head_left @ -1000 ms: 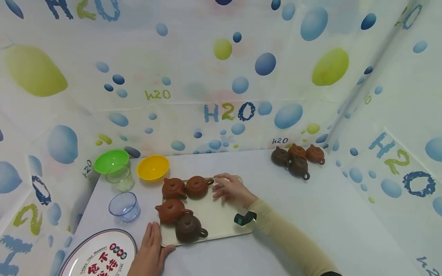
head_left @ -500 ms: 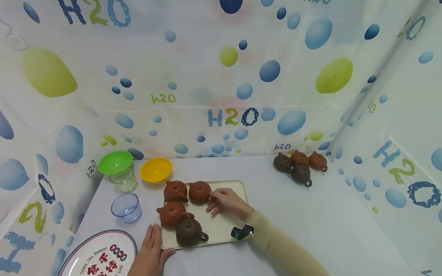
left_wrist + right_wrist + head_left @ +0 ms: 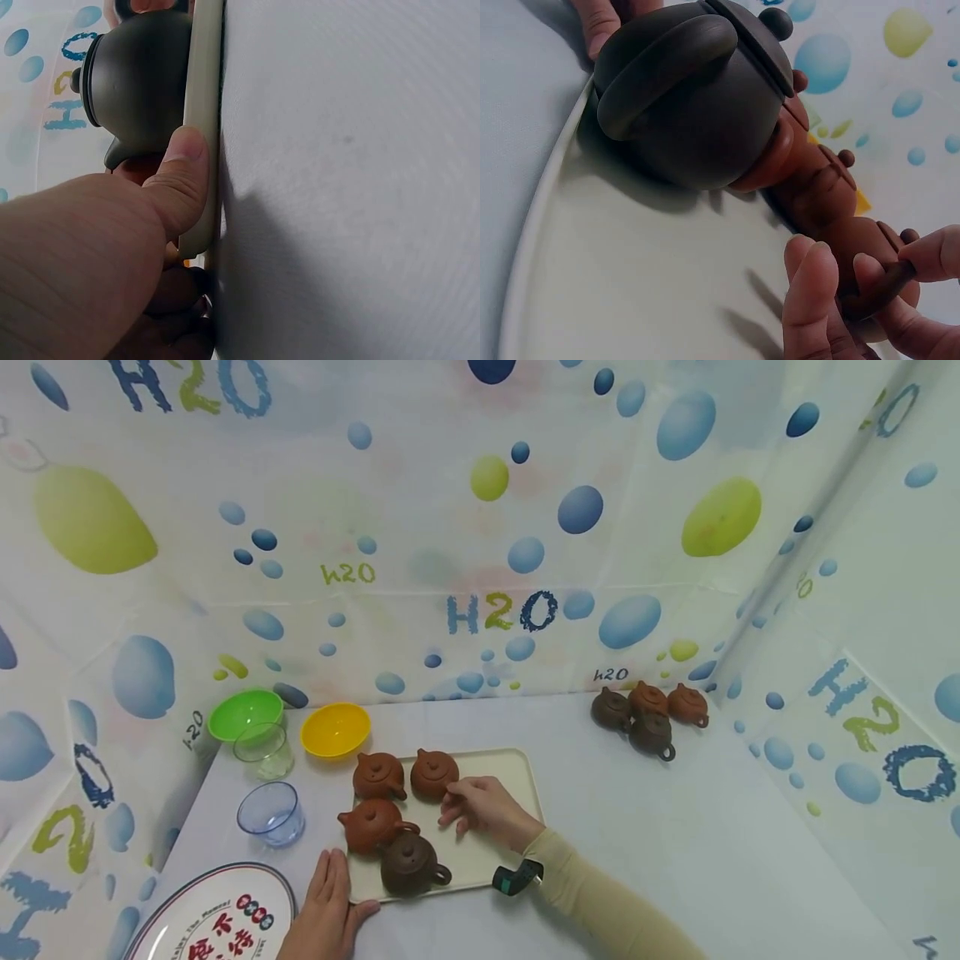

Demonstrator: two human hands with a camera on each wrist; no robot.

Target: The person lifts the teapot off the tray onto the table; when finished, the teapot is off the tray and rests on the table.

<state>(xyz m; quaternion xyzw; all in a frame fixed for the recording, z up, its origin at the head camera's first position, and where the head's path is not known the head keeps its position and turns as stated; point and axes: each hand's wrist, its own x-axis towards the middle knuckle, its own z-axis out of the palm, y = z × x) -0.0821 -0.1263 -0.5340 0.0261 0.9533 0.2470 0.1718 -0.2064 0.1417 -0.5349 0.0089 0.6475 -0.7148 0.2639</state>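
On a cream tray (image 3: 498, 764) stand two reddish-brown teapots (image 3: 377, 777) (image 3: 371, 825) at the left, with a dark brown teapot (image 3: 407, 864) at the front. My right hand (image 3: 487, 810) pinches the handle (image 3: 883, 291) of another reddish-brown teapot (image 3: 433, 774) at the tray's back; its spout points away from me. The left hand (image 3: 322, 902) lies at the tray's near left corner, fingers straight along the side. Its thumb (image 3: 180, 180) presses the front rim in the left wrist view.
Several more teapots (image 3: 651, 735) cluster at the back right of the white table. Left of the tray are a green bowl (image 3: 243, 714), a yellow bowl (image 3: 336, 731), a clear glass (image 3: 266, 760) and a blue glass (image 3: 272, 814). A printed plate (image 3: 161, 922) lies front left.
My right hand has moved left and nearer to me and taken the back teapot's handle. That teapot has turned, its handle swinging from the right towards me. The left hand has stayed put.
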